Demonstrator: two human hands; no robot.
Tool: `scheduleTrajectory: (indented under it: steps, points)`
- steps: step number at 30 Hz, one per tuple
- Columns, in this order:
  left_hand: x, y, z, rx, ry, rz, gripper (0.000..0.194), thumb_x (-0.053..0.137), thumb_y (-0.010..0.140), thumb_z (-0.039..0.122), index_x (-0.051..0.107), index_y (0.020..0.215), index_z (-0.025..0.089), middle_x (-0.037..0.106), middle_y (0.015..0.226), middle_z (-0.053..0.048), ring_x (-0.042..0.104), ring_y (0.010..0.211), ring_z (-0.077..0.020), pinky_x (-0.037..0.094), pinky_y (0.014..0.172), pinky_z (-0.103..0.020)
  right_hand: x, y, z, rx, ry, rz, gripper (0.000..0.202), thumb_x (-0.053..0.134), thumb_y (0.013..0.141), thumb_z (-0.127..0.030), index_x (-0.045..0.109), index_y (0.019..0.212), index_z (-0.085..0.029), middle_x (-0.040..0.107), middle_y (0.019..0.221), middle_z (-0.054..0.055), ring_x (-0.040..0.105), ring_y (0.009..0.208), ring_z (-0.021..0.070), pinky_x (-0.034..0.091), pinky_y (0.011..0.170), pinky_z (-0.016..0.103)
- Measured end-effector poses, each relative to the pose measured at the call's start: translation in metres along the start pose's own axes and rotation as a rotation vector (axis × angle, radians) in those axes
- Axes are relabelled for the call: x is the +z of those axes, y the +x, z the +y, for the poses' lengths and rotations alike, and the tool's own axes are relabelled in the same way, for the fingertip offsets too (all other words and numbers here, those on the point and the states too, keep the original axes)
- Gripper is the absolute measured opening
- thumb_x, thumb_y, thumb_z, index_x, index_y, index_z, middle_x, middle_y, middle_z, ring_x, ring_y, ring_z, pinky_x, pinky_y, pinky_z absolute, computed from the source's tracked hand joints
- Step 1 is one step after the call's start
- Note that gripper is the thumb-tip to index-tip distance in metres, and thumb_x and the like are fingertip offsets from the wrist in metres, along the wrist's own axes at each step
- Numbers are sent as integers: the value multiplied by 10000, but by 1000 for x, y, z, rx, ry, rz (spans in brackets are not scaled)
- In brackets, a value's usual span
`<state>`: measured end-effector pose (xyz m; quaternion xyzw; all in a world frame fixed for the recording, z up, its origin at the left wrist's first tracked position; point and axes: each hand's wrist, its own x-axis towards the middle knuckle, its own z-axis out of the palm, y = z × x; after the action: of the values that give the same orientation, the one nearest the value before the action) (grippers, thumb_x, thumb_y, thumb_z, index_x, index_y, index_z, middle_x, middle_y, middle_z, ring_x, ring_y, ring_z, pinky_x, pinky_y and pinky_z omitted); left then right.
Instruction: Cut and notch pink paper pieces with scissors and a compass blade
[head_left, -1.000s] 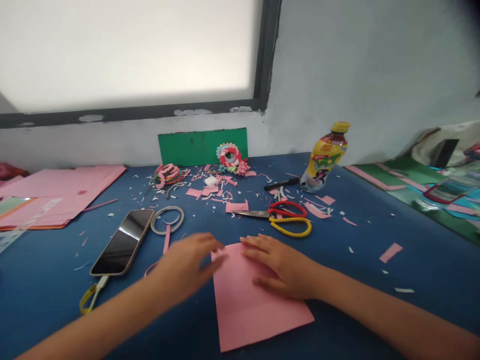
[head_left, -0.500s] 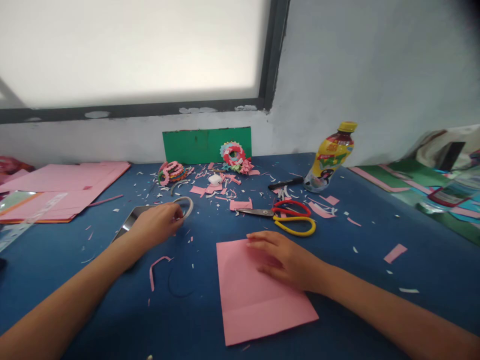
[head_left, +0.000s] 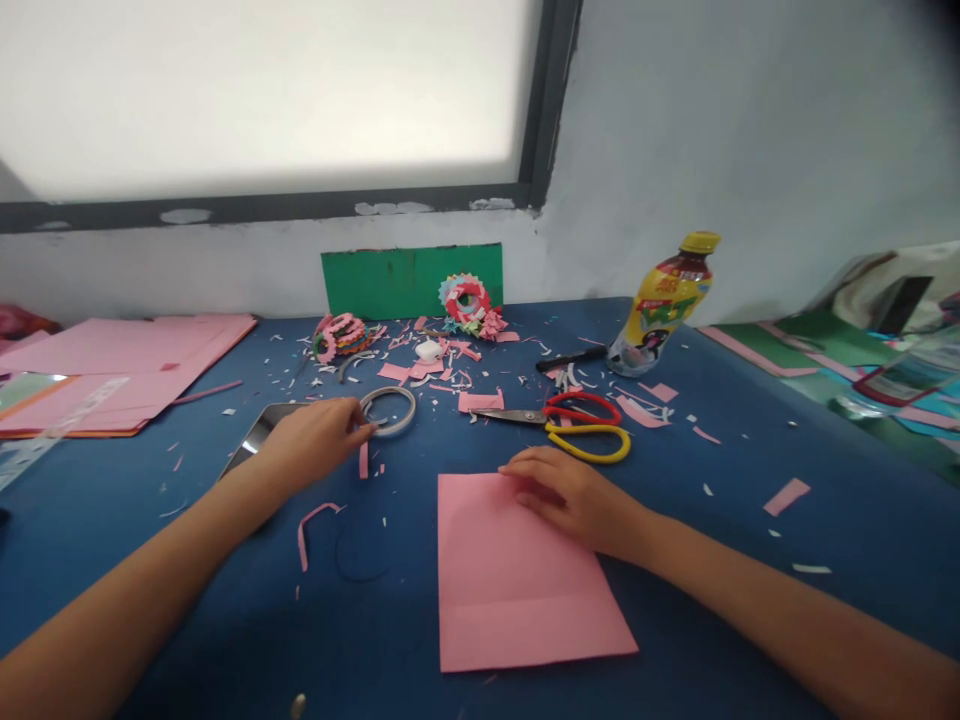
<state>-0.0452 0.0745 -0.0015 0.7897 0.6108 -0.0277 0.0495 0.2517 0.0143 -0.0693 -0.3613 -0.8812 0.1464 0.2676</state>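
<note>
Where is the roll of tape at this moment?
In the head view, the roll of tape is left of centre, at the fingertips of the left hand, farther off than the pink sheet and left of the scissors.

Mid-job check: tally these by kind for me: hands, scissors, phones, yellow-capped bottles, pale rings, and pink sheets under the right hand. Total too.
Left hand and right hand: 2
Scissors: 1
Phone, partly covered: 1
Yellow-capped bottle: 1
Pale ring: 1
Pink sheet: 1
Total: 7
</note>
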Motion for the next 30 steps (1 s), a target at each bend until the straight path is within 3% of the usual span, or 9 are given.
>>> scheduleTrajectory:
  steps: [3, 7, 13, 15, 18, 21, 23, 26, 30]
  points:
    - [0, -2, -2, -14, -25, -117, 402, 481, 703, 580, 579, 720, 190, 659, 731, -77, 600, 692, -249, 361, 534, -274, -1, 0, -1, 7, -13, -13, 269, 483, 817, -156, 542, 1079, -181, 605, 1040, 91, 554, 992, 185, 470, 868, 387]
    - [1, -2, -2, 43, -106, -237, 273, 496, 723, 449, 612, 701, 202, 663, 655, -17, 601, 617, -186, 359, 510, -241, -2, 0, -2, 9, -14, -24, 263, 479, 816, -156, 547, 1070, -168, 607, 1037, 94, 552, 987, 183, 467, 868, 378]
    - [-6, -6, 6, 57, -134, -199, 232, 479, 743, 377, 638, 750, 209, 667, 740, -19, 592, 656, -178, 369, 543, -242, -3, 1, -6, 5, -74, 42, 245, 477, 826, -184, 558, 1057, -178, 610, 1038, 97, 565, 976, 195, 473, 850, 392]
    - [-6, -12, 18, 104, -211, -168, 262, 436, 792, 388, 619, 855, 211, 655, 795, -18, 583, 682, -164, 382, 560, -232, -5, 2, -12, -25, -122, 153, 223, 470, 840, -198, 555, 1045, -188, 610, 1037, 95, 566, 980, 198, 465, 855, 408]
    - [1, -26, 45, 291, -543, -188, 261, 402, 846, 367, 591, 924, 204, 628, 806, -13, 561, 700, -142, 400, 576, -218, -10, 1, -24, -114, -156, 275, 244, 499, 840, -206, 518, 1083, -202, 600, 1077, 94, 552, 1020, 190, 450, 880, 399]
    - [16, -36, 75, 407, -838, -239, 212, 420, 854, 285, 599, 921, 193, 606, 812, -6, 535, 691, -114, 412, 618, -219, -9, 0, -33, -151, -78, 262, 328, 537, 830, -212, 474, 1152, -188, 581, 1138, 105, 531, 1069, 167, 454, 894, 332]
    - [27, -36, 90, 368, -1010, -308, 177, 468, 825, 254, 621, 850, 168, 588, 738, 2, 508, 628, -97, 401, 580, -211, -6, -1, -33, -139, 26, 216, 289, 520, 842, -195, 501, 1131, -188, 613, 1096, 84, 561, 1025, 136, 474, 863, 268]
    - [40, -29, 99, 192, -1231, -346, 130, 548, 765, 251, 615, 771, 140, 562, 645, 19, 468, 555, -79, 371, 523, -202, -1, 0, -28, -65, 176, 115, 190, 491, 853, -177, 579, 1021, -192, 674, 950, 42, 622, 882, 115, 504, 780, 222]
    - [45, -23, 96, 16, -1508, -260, 258, 671, 661, 259, 574, 867, 138, 584, 706, 14, 523, 600, -83, 388, 531, -199, 1, 4, -30, 241, 411, 13, 165, 553, 797, -181, 633, 941, -198, 689, 858, 16, 639, 776, 123, 520, 691, 214]
